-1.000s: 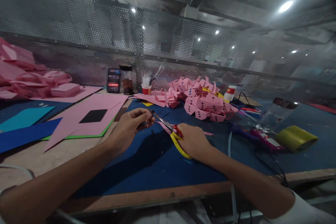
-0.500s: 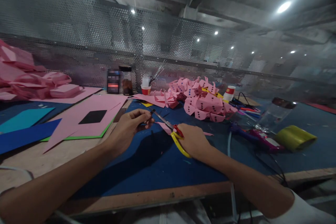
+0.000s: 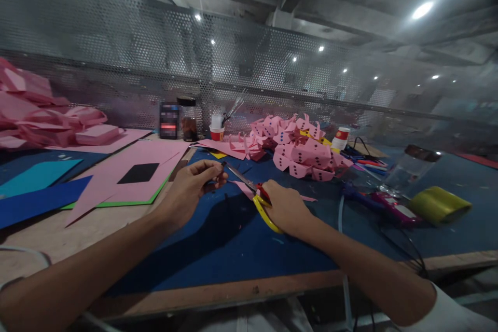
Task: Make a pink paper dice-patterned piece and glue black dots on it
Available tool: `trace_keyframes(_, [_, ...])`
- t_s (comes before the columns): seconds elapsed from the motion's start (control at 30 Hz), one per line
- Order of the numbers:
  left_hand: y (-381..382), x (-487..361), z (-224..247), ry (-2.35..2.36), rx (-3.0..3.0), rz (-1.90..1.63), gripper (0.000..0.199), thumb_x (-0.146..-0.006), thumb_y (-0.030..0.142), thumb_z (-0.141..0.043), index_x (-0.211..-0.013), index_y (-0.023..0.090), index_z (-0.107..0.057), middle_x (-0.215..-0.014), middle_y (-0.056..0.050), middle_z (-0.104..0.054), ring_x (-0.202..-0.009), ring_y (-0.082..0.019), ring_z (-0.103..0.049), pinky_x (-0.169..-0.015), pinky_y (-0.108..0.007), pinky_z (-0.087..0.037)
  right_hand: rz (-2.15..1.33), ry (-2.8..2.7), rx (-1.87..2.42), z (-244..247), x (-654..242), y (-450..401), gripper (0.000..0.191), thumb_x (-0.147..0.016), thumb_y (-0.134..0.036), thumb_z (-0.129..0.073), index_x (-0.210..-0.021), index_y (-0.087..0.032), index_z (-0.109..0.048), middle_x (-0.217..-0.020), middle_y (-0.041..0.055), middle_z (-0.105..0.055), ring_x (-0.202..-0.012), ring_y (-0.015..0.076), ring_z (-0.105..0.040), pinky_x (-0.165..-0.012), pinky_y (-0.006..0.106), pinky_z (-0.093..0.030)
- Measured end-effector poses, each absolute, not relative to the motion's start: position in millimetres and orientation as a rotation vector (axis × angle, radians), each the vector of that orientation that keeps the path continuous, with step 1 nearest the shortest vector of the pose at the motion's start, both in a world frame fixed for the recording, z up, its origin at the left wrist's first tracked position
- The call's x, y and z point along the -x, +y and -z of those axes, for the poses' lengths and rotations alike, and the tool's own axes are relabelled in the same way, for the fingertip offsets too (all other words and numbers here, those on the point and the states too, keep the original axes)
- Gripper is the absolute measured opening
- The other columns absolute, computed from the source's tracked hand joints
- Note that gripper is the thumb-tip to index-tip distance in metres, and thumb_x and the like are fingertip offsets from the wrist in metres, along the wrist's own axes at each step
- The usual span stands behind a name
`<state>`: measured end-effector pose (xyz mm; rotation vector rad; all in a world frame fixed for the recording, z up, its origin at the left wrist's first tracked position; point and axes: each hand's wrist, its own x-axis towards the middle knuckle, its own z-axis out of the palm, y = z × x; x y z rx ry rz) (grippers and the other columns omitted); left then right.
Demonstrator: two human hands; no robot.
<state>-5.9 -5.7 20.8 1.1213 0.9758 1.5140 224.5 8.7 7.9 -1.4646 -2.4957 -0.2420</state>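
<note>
Right hand (image 3: 286, 208) had the scissors (image 3: 266, 216), left hand (image 3: 190, 187) pinched a tiny black scrap (image 3: 224, 164) by the blades (image 3: 245, 180), pink paper shapes (image 3: 303, 154) sat piled behind.

No legible text or labels.

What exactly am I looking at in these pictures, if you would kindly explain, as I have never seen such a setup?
There is no machine here: these are a person's two bare hands, seen from a camera worn on that person's head, looking forward and down. The right hand holds yellow-and-red scissors. The left hand pinches a small dark piece by the blade tips, too small to identify. On the blue work surface beyond lie folded pink paper shapes with dark dots; to the left is a pink sheet bearing a black rectangle.
</note>
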Motion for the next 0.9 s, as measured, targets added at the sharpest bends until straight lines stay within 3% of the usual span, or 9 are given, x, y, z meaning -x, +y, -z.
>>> trace_keyframes(0.9, [-5.8,3.7,-20.7,0.981,-1.118,-1.479,0.018,-0.075,0.032,-0.078,-0.079,0.018,-0.069,-0.078,-0.002,-0.067,-0.070,-0.013,-0.059,-0.067,-0.026,-0.047,0.205,-2.528,1.497,-9.8,-222.6,7.3,0.031,-0.099,-0.044,-0.041,-0.092,-0.022,-0.061,-0.087,0.0052,-0.071,-0.078,0.0215,-0.069,-0.062,0.028,-0.034])
